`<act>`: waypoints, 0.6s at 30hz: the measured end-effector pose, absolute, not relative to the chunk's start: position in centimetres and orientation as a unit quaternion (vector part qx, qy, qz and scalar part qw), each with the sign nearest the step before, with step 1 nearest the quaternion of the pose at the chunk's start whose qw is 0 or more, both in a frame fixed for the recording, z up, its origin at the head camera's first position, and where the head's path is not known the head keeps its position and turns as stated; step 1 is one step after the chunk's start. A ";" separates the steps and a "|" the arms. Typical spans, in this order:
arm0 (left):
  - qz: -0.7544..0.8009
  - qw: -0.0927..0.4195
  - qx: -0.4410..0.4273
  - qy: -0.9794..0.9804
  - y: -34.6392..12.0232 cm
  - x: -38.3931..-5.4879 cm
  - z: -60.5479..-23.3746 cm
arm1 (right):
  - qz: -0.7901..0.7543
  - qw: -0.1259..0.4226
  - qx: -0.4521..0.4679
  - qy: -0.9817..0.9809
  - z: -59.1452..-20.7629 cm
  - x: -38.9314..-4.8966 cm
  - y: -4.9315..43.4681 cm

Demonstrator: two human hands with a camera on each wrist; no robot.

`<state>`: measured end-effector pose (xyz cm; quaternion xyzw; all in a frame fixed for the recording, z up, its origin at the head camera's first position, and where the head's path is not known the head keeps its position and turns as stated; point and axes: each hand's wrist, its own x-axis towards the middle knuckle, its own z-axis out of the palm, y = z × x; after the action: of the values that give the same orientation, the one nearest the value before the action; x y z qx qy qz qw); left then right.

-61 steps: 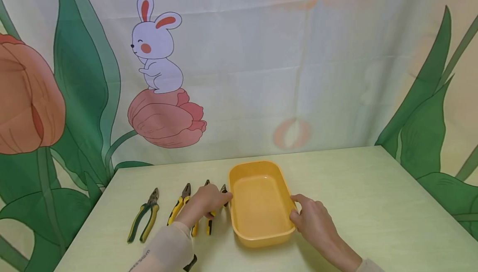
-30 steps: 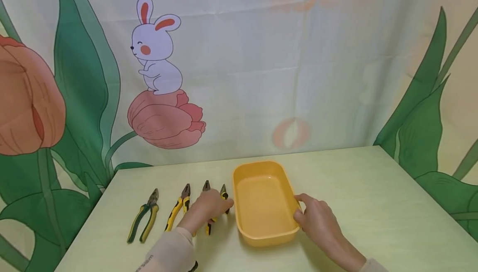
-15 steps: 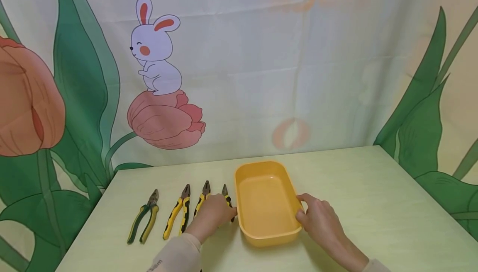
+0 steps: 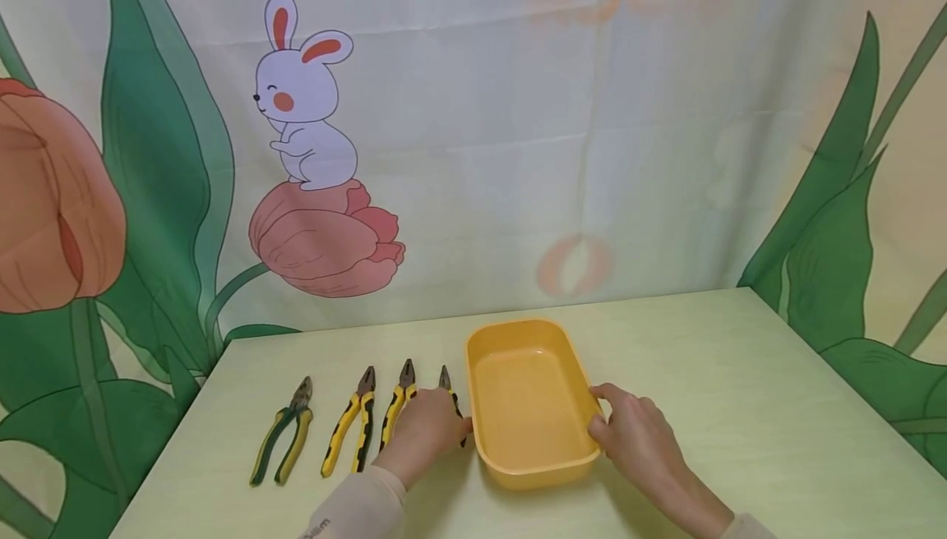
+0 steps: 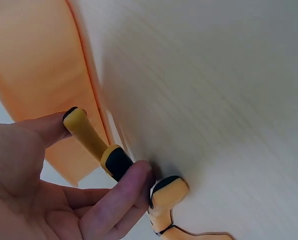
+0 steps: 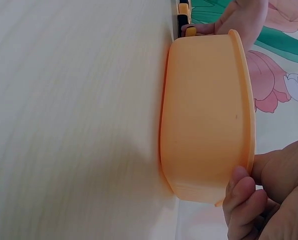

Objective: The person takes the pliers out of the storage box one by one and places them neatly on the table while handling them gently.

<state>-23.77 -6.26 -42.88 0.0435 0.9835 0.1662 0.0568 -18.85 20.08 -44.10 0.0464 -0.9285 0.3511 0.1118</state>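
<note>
In the head view my left hand (image 4: 431, 428) is at the rightmost pair of pliers (image 4: 446, 379), whose jaws point away from me. The left wrist view shows its yellow-and-black handles (image 5: 86, 134) between the thumb and the curled fingers. My right hand (image 4: 638, 436) pinches the right rim of a yellow plastic tub (image 4: 528, 469), thumb and fingers on either side of the rim in the right wrist view. The tub stands upright on the table with nothing in it. A neighbouring pair of yellow-and-black pliers (image 4: 395, 407) is partly hidden by the left hand.
Further left lie another yellow-and-black pair of pliers (image 4: 348, 424) and a green-and-yellow pair (image 4: 284, 432), in a row on the pale table (image 4: 703, 358). Behind the table hangs a cloth (image 4: 473, 153) printed with a rabbit and tulips.
The tub has slid a little to the right with my right hand. My left hand has moved right and nearer to me, uncovering more of the middle pliers. The rightmost pliers' lower end has shifted right.
</note>
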 end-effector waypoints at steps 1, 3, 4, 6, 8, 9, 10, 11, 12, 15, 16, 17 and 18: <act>0.160 0.054 0.045 0.985 -6.2 -23.7 -42.9 | 0.351 0.111 0.046 -0.929 -44.1 -18.9 20.1; 0.145 0.046 0.048 0.987 -6.1 -23.7 -43.0 | 0.351 0.112 0.046 -0.929 -44.1 -18.9 20.1; 0.135 0.041 0.050 0.989 -6.0 -23.7 -43.0 | 0.350 0.112 0.046 -0.929 -44.1 -18.9 20.1; 0.120 0.031 0.052 0.991 -5.9 -23.7 -43.2 | 0.350 0.112 0.046 -0.929 -44.1 -18.8 20.1; 0.111 0.022 0.054 0.992 -5.9 -23.7 -43.2 | 0.349 0.112 0.046 -0.929 -44.1 -18.8 20.1; 0.109 0.019 0.055 0.992 -5.8 -23.7 -43.3 | 0.349 0.113 0.046 -0.929 -44.1 -18.8 20.1; 0.111 0.017 0.054 0.992 -5.8 -23.6 -43.2 | 0.348 0.112 0.045 -0.929 -44.1 -18.8 20.1; 0.112 0.017 0.053 0.992 -5.8 -23.6 -43.2 | 0.348 0.112 0.045 -0.930 -44.1 -18.8 20.1; 0.111 0.016 0.053 0.992 -5.8 -23.6 -43.2 | 0.348 0.112 0.045 -0.930 -44.1 -18.8 20.1; 0.107 0.012 0.053 0.993 -5.7 -23.6 -43.2 | 0.348 0.112 0.045 -0.930 -44.1 -18.8 20.1; 0.105 0.011 0.052 0.993 -5.7 -23.6 -43.2 | 0.348 0.112 0.045 -0.930 -44.1 -18.8 20.0; 0.103 0.009 0.052 0.993 -5.7 -23.6 -43.3 | 0.347 0.112 0.045 -0.930 -44.0 -18.8 20.0; 0.102 0.007 0.051 0.993 -5.7 -23.6 -43.3 | 0.347 0.112 0.045 -0.930 -44.0 -18.8 20.0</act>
<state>-23.61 -5.70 -43.30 0.0507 0.9934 0.1025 0.0066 -18.81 20.03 -44.04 0.0450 -0.9301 0.3468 0.1124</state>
